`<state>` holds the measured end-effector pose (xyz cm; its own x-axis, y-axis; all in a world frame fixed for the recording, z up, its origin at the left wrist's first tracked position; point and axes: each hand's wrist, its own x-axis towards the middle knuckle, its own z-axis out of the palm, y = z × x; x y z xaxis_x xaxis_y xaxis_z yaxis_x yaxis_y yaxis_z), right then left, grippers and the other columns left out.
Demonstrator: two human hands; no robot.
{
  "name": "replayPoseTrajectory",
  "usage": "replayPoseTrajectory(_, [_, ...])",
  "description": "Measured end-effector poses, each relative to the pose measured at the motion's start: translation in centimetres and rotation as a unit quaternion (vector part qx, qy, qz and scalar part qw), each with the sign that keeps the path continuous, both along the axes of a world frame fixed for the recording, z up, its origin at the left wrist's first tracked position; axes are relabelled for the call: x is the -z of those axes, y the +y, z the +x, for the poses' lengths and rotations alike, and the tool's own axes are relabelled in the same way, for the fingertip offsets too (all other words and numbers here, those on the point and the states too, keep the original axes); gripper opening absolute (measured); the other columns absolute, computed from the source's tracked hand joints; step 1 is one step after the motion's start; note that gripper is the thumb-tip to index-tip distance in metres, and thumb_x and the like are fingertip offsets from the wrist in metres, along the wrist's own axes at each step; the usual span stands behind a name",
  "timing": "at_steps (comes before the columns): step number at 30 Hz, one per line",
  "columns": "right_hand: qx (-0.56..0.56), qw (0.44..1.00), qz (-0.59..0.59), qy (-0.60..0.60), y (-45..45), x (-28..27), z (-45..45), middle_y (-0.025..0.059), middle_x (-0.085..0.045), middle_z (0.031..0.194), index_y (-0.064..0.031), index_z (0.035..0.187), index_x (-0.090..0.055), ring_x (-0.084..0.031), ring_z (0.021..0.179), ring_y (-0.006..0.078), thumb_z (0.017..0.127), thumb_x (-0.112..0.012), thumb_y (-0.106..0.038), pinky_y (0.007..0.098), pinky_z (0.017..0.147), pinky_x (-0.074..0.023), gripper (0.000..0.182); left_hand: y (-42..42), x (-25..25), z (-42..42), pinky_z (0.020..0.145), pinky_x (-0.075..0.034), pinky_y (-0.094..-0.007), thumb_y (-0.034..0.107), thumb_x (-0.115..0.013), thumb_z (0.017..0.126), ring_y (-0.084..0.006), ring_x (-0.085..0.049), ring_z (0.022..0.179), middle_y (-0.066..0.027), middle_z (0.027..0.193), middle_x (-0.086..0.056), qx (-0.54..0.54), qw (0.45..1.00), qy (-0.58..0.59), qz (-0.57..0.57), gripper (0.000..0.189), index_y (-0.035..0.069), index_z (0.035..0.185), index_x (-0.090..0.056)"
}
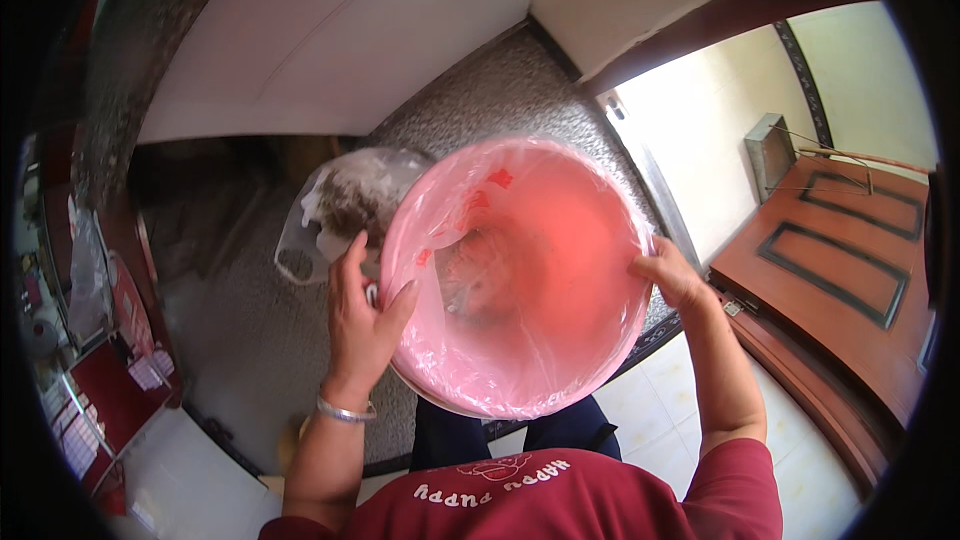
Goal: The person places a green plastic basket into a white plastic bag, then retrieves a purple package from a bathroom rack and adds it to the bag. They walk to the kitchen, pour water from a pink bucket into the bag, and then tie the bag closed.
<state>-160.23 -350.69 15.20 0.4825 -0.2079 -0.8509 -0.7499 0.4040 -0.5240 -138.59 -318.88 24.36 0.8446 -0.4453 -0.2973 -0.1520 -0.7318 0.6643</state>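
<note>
A round pink plastic bin (510, 409) is in front of my body with its mouth facing up. A thin clear plastic bag (457, 360) with red printing lines its inside and folds over the rim. My right hand (667, 274) grips the right rim, pinching bag and rim together. At the left side, my left hand (367, 315) holds the bin, its thumb at the rim and its fingers along the outside. Behind the bin, a clear plastic bag of grey-brown waste (352, 199) rests on the floor, partly hidden by the bin.
A speckled stone floor (480, 90) runs beyond the bin to a white panel (337, 37). On the right are a doorway, pale floor tiles (652, 397), a brown wooden door (832, 240) and a metal dustpan (772, 154). A red chair (97, 397) stands at left.
</note>
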Motion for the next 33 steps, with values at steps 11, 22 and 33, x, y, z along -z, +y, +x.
replayPoseTrajectory(11, [-0.075, 0.992, 0.03, -0.102, 2.9, 4.1, 6.8, 0.0161, -0.053, 0.121, 0.0013, 0.13, -0.041, -0.051, 0.112, 0.0229, 0.078, -0.072, -0.034, 0.036, 0.097, -0.0401, 0.071, 7.2, 0.6, -3.3, 0.082, -0.05, -0.0392, 0.007, -0.058, 0.084, -0.0352, -0.062, 0.101, -0.0231, 0.112, -0.06, -0.057, 0.992, 0.114, 0.016, 0.049, 0.001, 0.13, -0.044])
replayPoseTrajectory(22, [0.14, 0.968, 0.195, 0.078, 14.3, 4.2, -10.0, 0.0106, -0.058, 0.11, 0.0025, 0.121, -0.048, -0.057, 0.097, 0.0213, 0.078, -0.061, -0.014, 0.0353, 0.082, -0.0478, 0.047, 6.1, 3.2, -4.5, 0.073, -0.05, -0.0382, 0.005, -0.06, 0.079, -0.0344, -0.064, 0.087, -0.0228, 0.098, -0.063, -0.04, 0.99, 0.129, -0.035, 0.048, -0.002, 0.125, -0.047])
replayPoseTrajectory(33, [0.222, 0.95, 0.216, 0.042, 12.6, 2.1, -10.9, 0.0109, -0.056, 0.117, -0.0004, 0.126, -0.044, -0.054, 0.106, 0.0247, 0.087, -0.046, -0.038, 0.0399, 0.089, -0.0431, 0.054, -0.1, 6.0, -1.0, 0.067, -0.05, -0.0357, 0.007, -0.059, 0.079, -0.0302, -0.063, 0.075, -0.0189, 0.087, -0.064, -0.022, 0.99, 0.127, -0.063, 0.034, 0.002, 0.112, -0.055])
